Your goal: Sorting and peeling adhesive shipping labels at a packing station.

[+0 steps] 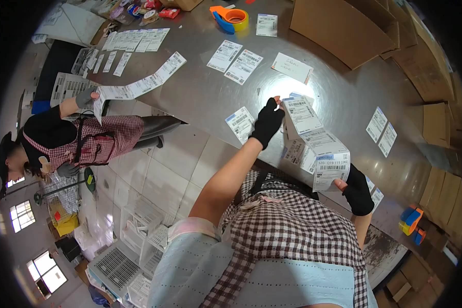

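A folded strip of white shipping labels (331,165) hangs over the metal table's near edge in front of me. My right hand (357,191), in a black fingerless glove, grips its near end, with the thumb on top of the paper. My left hand (268,122), gloved the same way, is closed at the strip's far left edge, its bare fingertips against the paper. Part of the strip folds down beneath the upper run. Beside my left wrist lies a loose label (240,124). Another label (377,197) lies partly hidden behind my right hand.
On the metal table (190,110) are paired labels (244,66), a white slip (292,68), labels (381,131) and an orange tape dispenser (233,18). Cardboard boxes (339,31) border the right. Another dispenser (411,219) sits low right. A co-worker (108,138) holds a label strip.
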Motion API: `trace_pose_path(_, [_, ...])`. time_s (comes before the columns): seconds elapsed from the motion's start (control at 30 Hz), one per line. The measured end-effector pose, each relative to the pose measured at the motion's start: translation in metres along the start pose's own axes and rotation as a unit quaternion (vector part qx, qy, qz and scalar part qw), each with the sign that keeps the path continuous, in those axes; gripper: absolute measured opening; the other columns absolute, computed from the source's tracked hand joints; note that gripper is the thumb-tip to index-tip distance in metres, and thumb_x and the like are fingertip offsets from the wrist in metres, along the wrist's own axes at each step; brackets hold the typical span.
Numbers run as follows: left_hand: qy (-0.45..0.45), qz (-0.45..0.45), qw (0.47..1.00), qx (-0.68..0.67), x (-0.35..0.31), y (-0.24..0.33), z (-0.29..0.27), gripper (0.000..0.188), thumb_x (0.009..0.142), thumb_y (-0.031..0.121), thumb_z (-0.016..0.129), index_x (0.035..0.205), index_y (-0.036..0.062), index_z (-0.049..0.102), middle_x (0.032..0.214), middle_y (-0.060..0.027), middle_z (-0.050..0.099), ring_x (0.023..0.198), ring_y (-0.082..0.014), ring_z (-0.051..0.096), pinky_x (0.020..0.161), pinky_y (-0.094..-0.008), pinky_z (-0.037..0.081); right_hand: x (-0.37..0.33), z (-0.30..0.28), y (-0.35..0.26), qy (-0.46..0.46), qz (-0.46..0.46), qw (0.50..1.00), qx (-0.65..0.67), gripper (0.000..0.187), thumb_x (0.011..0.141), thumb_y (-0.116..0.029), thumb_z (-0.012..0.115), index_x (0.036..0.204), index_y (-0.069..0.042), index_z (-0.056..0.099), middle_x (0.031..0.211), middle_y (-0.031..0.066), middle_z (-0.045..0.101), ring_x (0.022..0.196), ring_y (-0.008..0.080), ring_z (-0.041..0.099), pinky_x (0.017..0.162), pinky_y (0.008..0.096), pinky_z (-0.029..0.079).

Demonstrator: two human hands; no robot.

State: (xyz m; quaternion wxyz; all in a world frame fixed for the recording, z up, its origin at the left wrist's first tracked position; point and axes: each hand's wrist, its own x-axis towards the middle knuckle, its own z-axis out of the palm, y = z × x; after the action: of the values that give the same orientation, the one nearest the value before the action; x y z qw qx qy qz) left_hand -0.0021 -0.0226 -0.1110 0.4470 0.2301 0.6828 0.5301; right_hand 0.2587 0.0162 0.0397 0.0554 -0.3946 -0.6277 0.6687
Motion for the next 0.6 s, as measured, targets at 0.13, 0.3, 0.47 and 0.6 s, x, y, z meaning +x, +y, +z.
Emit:
trace_pose_path(0.13, [0.154, 0.252, 0.939, 0.175, -0.052, -0.034, -0.003, 0.032, 0.077, 0.011, 0.056, 0.108, 0.0051, 0.052, 0.085, -0.0129, 0.059, 0.074, -0.0251, 0.058, 0.069, -0.0333, 0.047, 0.006, -0.001, 0.002, 0.012, 0.022, 0.999, -0.042, 0.041, 0.078, -0.007, 0.056, 0.117, 0.003, 0.050, 0.101, 0.0088, 0.061, 0.091, 0.0141, 0.054, 0.080, 0.0275, 0.042])
trace_pose_path(0.3, [0.140, 0.072, 0.952, 0.264, -0.120, -0.057, -0.044, 0.025, 0.074, 0.006, 0.058, 0.099, 0.0067, 0.058, 0.064, -0.0052, 0.051, 0.057, -0.0154, 0.052, 0.057, -0.0284, 0.044, 0.014, 0.001, 0.005, 0.025, 0.036, 0.999, 0.020, 0.041, 0.076, -0.009, 0.059, 0.115, 0.003, 0.052, 0.099, 0.0097, 0.062, 0.090, 0.0158, 0.055, 0.081, 0.0301, 0.043])
trace_pose_path(0.47, [0.146, 0.058, 0.943, 0.292, -0.141, -0.048, -0.062, 0.032, 0.076, 0.004, 0.056, 0.108, 0.0081, 0.055, 0.064, -0.0067, 0.051, 0.057, -0.0178, 0.052, 0.055, -0.0310, 0.043, 0.026, 0.002, 0.004, 0.015, 0.047, 0.999, -0.011, 0.043, 0.076, -0.010, 0.060, 0.115, 0.003, 0.051, 0.100, 0.0100, 0.062, 0.091, 0.0165, 0.055, 0.082, 0.0310, 0.043])
trace_pose_path(0.6, [0.147, 0.098, 0.931, 0.318, -0.138, -0.049, -0.064, 0.035, 0.077, 0.006, 0.058, 0.111, 0.0087, 0.055, 0.068, -0.0081, 0.052, 0.059, -0.0211, 0.054, 0.056, -0.0314, 0.043, 0.032, 0.002, -0.001, 0.008, 0.047, 0.998, -0.042, 0.043, 0.075, -0.010, 0.061, 0.115, 0.003, 0.052, 0.100, 0.0101, 0.062, 0.090, 0.0164, 0.056, 0.081, 0.0310, 0.043])
